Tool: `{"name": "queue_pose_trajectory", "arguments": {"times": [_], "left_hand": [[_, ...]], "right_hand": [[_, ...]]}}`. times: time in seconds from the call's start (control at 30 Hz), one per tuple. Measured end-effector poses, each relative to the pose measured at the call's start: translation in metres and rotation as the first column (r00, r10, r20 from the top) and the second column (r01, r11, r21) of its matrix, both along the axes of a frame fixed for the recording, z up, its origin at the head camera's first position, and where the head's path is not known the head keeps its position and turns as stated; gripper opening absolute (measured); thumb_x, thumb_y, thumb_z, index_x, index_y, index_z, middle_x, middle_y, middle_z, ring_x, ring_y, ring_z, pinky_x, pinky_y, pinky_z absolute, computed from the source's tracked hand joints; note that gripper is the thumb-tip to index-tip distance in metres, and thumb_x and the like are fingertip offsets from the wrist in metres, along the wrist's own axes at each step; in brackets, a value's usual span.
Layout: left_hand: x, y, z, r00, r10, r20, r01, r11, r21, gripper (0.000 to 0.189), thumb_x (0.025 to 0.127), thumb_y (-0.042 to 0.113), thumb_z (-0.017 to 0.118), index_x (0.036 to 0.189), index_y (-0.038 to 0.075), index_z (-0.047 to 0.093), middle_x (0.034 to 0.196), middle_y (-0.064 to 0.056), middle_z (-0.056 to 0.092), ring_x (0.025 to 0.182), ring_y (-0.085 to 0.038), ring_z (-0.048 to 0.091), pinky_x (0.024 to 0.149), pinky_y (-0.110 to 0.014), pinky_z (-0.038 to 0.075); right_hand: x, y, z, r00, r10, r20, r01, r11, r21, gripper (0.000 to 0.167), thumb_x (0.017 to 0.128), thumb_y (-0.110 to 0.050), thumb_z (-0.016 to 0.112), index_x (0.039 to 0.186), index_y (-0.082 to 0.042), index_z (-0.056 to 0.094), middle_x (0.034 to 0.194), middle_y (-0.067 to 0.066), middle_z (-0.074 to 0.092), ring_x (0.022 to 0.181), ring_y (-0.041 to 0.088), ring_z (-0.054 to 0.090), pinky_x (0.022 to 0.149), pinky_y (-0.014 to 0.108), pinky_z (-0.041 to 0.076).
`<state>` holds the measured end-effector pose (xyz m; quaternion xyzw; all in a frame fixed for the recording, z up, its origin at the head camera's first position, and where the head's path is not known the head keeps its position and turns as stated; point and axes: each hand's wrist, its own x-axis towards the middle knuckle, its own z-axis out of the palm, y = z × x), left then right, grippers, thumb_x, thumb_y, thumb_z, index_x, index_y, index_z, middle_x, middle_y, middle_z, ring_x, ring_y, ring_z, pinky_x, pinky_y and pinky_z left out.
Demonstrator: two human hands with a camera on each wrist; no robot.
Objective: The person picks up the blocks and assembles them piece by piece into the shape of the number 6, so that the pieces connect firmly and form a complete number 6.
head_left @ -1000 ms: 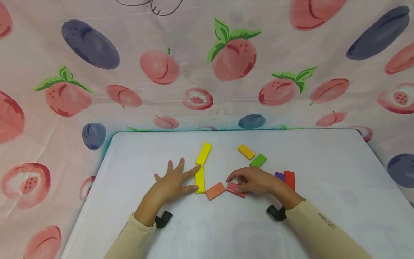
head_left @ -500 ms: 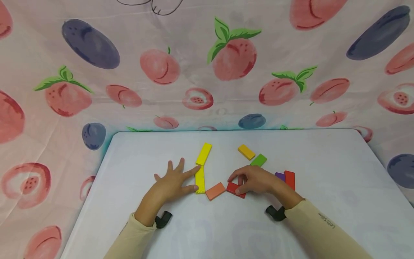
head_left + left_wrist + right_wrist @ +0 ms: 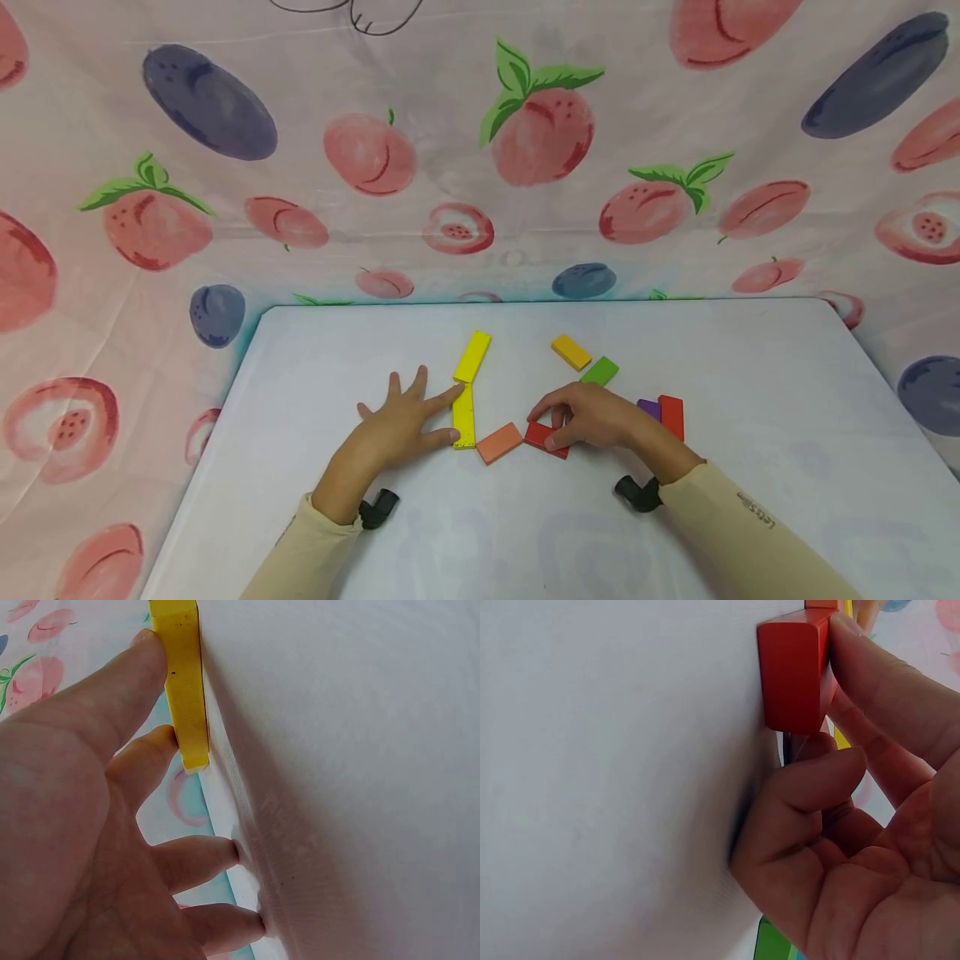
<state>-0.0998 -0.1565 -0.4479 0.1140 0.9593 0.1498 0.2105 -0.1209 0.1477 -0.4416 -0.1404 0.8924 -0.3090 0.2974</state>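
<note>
In the head view my left hand (image 3: 393, 425) lies with fingers spread on the table, thumb and index fingertip touching the left side of a yellow domino-shaped block (image 3: 464, 417). Another yellow block (image 3: 473, 357) continues from its far end, angled to the right. My right hand (image 3: 588, 417) pinches a red block (image 3: 542, 435) between thumb and fingers, its other fingers curled under in the right wrist view. Between the two hands an orange block (image 3: 499, 443) lies flat, one corner right at the red block's left end and the other side near the yellow block's near end.
Beyond my right hand lie a green block (image 3: 600, 372) and an amber block (image 3: 572, 352). A purple block (image 3: 649, 408) and a second red block (image 3: 672, 417) sit right of it, partly behind the forearm. The white table (image 3: 330, 350) ends at a fruit-print cloth (image 3: 450, 150).
My right hand has shifted very slightly at the red block, and a little more of the green block shows beyond it. My left hand and the other blocks have stayed put.
</note>
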Motion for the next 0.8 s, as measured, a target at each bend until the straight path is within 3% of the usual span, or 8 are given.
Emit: {"name": "queue_pose_trajectory", "arguments": {"times": [0.8], "left_hand": [[-0.0006,0.0004,0.0003,1.000,0.003,0.009,-0.003,1.000,-0.006,0.070,0.091,0.059,0.067,0.154,0.052,0.036,0.172,-0.015,0.016,0.154,-0.056,0.004,0.098,-0.093,0.014]], "right_hand": [[-0.0022,0.0011,0.0009,0.999,0.014,0.032,-0.014,1.000,-0.007,0.036,0.084,-0.016,0.084,0.117,-0.028,0.076,0.082,-0.001,0.065,0.079,0.018,0.058,0.064,0.029,0.049]]}}
